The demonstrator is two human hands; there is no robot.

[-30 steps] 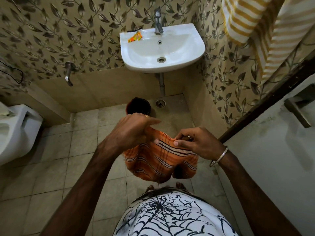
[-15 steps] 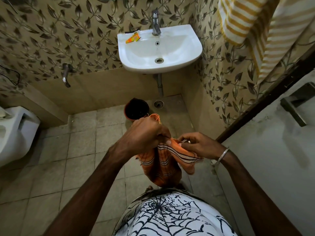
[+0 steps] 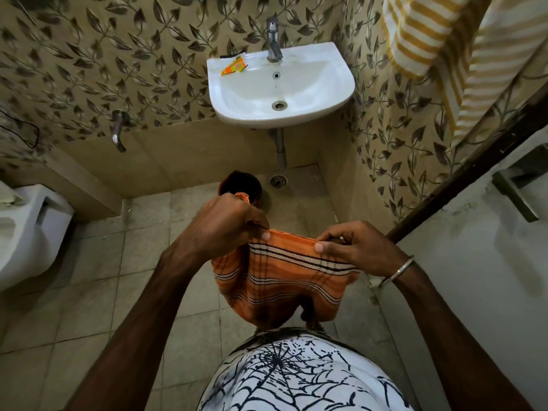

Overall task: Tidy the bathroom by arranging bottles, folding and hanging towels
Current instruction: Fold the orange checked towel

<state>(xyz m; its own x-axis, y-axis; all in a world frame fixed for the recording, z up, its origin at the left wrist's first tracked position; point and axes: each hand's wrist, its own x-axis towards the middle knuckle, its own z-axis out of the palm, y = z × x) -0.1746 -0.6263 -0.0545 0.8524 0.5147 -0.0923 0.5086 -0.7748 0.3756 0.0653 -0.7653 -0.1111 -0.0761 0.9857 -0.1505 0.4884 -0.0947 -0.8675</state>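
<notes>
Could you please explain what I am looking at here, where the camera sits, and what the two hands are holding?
There is no machine: a person wears one wide-angle camera on the head, so you look forward and down over their chest and arms. The left hand and the right hand each pinch the top edge of an orange striped towel, which hangs between them above the tiled floor. Ahead, a white sink is fixed to the leaf-patterned wall, with a small orange packet lying on its rim beside the tap. A dark bucket stands on the floor below it. A yellow striped towel hangs at upper right.
</notes>
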